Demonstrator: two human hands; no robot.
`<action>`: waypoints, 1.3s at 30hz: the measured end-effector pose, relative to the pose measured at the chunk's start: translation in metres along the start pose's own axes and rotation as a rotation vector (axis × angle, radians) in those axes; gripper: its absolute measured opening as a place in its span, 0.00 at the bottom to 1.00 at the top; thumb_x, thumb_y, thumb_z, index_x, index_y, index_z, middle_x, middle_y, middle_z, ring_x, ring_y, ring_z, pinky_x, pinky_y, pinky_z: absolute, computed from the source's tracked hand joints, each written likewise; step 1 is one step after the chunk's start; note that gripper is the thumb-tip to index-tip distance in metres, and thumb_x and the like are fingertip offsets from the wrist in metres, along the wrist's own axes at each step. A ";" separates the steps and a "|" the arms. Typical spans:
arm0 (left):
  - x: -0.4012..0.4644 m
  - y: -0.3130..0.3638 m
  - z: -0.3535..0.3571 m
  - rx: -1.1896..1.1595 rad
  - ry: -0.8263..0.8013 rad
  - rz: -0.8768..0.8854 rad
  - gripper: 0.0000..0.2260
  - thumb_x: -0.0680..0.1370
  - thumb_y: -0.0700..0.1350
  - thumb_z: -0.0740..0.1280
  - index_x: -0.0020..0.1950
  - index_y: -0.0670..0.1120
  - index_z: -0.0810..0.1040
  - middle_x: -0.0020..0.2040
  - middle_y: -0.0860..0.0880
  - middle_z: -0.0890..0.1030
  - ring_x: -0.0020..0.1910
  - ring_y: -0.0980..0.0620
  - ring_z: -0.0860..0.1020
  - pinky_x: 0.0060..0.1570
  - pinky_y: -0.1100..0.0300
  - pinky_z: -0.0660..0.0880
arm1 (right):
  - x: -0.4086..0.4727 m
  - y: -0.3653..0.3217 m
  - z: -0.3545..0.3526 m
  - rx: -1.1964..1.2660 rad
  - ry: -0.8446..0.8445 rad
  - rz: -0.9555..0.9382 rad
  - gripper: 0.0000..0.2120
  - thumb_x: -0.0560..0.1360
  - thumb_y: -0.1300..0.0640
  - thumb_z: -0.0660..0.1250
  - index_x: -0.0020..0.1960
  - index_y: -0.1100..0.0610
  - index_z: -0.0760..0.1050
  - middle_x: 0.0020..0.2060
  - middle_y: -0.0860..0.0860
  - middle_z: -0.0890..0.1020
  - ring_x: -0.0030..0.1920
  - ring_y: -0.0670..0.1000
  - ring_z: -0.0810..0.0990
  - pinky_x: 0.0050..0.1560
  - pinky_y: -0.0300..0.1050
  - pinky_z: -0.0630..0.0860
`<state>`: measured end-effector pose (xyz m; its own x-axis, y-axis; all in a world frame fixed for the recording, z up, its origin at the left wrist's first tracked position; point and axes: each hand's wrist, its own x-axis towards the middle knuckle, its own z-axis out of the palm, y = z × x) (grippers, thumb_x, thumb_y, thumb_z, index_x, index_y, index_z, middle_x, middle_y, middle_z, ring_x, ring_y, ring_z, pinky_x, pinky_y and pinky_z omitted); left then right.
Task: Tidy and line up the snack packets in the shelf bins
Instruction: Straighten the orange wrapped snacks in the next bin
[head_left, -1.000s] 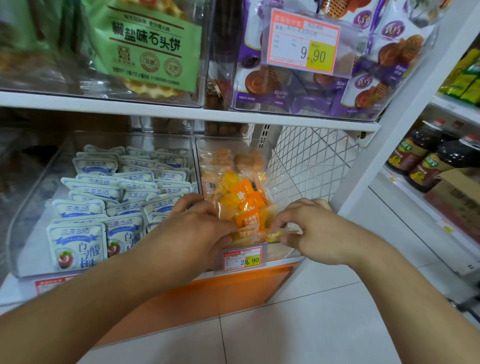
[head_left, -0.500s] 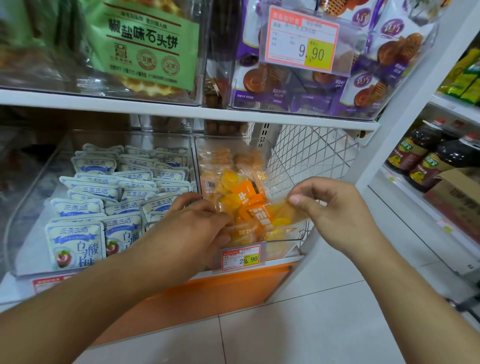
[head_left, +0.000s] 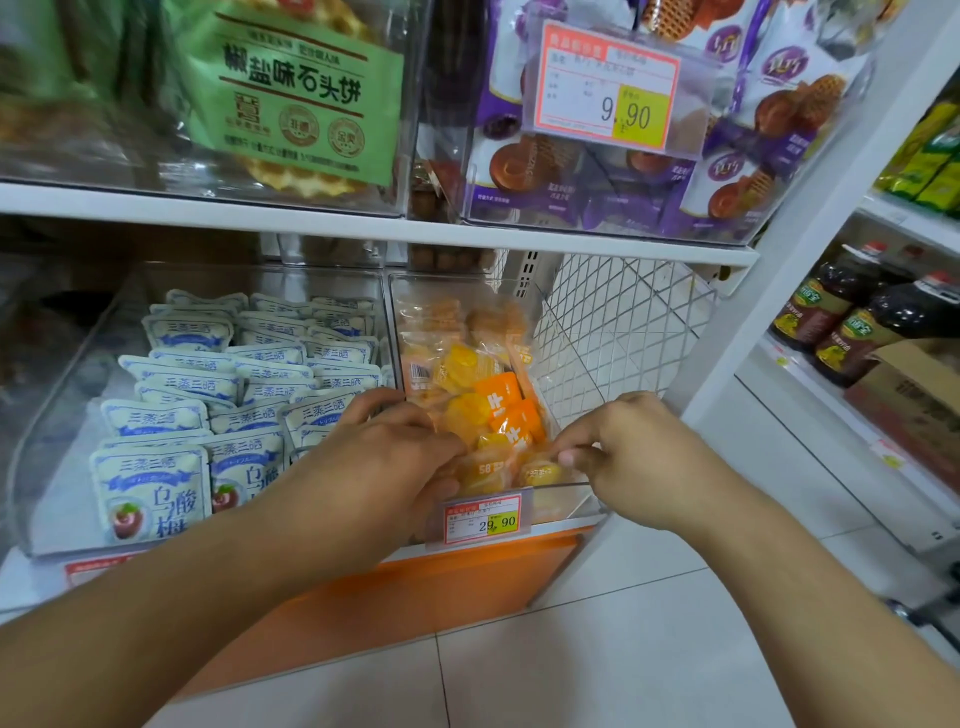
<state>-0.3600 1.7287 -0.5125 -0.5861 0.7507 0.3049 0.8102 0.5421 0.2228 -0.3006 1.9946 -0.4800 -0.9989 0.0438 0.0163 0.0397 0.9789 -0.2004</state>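
Both the left hand (head_left: 379, 467) and right hand (head_left: 631, 462) pinch orange snack packets (head_left: 498, 415) at the near edge of the right-hand clear bin (head_left: 566, 491).

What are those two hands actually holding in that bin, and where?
Both hold the orange snack packet: the right hand pinches its right edge, the left hand grips its left side.

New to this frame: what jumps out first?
Both hands meet at the front of the clear bin on the lower shelf: the left hand and right hand work on the orange snack packets. Left of them lie rows of white plum packets. Above right hangs a 9.90 price tag.
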 end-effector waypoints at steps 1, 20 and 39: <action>0.000 0.000 -0.001 0.011 0.008 0.002 0.11 0.79 0.58 0.62 0.52 0.57 0.83 0.46 0.58 0.83 0.57 0.58 0.66 0.65 0.68 0.50 | 0.000 -0.001 -0.001 -0.016 -0.021 -0.004 0.11 0.80 0.52 0.69 0.54 0.38 0.87 0.49 0.39 0.87 0.52 0.45 0.72 0.52 0.39 0.69; -0.001 -0.010 0.006 -0.021 -0.020 0.124 0.16 0.83 0.61 0.54 0.59 0.59 0.79 0.52 0.64 0.82 0.63 0.63 0.70 0.74 0.53 0.55 | 0.023 0.004 -0.005 0.073 -0.297 0.021 0.14 0.86 0.51 0.60 0.55 0.51 0.83 0.51 0.51 0.84 0.58 0.50 0.72 0.59 0.27 0.54; -0.004 0.012 -0.005 0.111 0.102 0.036 0.09 0.74 0.60 0.68 0.50 0.60 0.82 0.43 0.62 0.82 0.55 0.59 0.65 0.49 0.77 0.55 | 0.000 0.002 -0.014 0.703 0.253 0.113 0.05 0.77 0.57 0.76 0.46 0.47 0.83 0.38 0.48 0.87 0.38 0.41 0.82 0.43 0.36 0.72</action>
<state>-0.3485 1.7304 -0.5063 -0.5495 0.7311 0.4043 0.8225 0.5583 0.1084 -0.3000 1.9994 -0.4668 -0.9503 0.2635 0.1660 0.0317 0.6120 -0.7902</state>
